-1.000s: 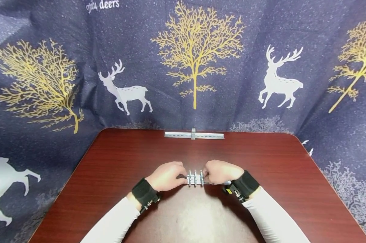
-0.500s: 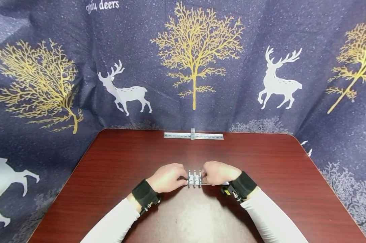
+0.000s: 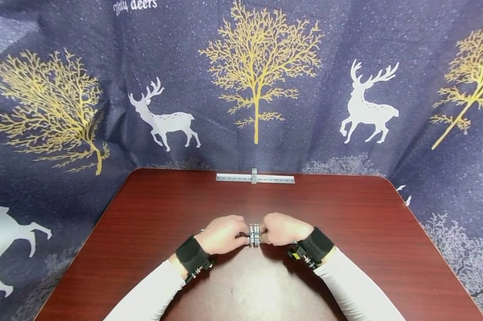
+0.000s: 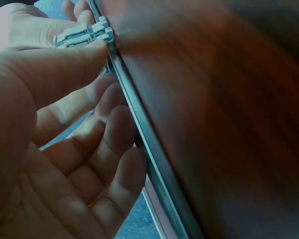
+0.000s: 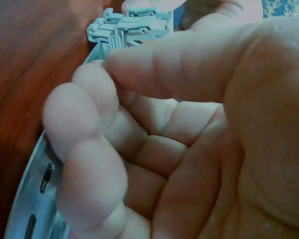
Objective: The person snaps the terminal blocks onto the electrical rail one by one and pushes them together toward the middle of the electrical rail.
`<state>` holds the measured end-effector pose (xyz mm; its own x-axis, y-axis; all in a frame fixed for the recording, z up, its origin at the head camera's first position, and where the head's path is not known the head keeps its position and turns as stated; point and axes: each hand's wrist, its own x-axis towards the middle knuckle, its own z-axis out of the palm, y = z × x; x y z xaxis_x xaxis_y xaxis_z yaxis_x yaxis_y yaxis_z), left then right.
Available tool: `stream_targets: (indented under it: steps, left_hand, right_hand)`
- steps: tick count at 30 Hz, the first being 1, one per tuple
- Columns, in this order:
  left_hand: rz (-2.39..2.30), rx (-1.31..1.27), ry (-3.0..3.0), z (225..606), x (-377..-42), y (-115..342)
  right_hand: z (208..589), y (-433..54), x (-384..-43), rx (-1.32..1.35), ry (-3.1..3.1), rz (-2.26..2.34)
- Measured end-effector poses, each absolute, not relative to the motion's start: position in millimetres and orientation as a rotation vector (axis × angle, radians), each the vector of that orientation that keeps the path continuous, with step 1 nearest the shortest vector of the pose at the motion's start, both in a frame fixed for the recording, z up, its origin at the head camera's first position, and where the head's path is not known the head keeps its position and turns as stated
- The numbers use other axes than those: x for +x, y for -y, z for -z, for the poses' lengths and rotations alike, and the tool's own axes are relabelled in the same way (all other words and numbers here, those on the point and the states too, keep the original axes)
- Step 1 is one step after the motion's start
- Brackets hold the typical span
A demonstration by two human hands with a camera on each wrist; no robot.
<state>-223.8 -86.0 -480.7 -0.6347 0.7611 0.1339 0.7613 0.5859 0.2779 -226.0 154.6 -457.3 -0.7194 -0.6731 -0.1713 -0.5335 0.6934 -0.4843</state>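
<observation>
Several slim grey terminal blocks (image 3: 254,235) stand close together across a slotted metal DIN rail (image 5: 35,194), between my two hands at mid table. My left hand (image 3: 223,234) grips at the left side of the group, its thumb against a block in the left wrist view and the other fingers curled along the rail's edge. From the right side my right hand (image 3: 283,228) holds the blocks, thumb and index fingertips right at them, remaining fingers curled over the rail. Most of the rail is hidden under both hands in the head view.
At the table's far edge lies a second DIN rail (image 3: 233,177), with a grey block cluster (image 3: 254,175) at its middle. The reddish-brown table (image 3: 165,196) reaches a dark blue curtain (image 3: 225,156) printed with deer and trees.
The terminal blocks, spaced apart a second ago, now sit pressed close together. My right hand has moved left along the rail, while my left hand has stayed nearly in place.
</observation>
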Motion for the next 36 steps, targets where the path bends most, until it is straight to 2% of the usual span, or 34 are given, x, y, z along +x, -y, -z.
stream_targets:
  steps: [36]
  left_hand:
    - [0.55, -1.336, 2.804, 478, -221, 85]
  right_hand:
    - [460, -145, -219, -0.963, -2.649, 0.529]
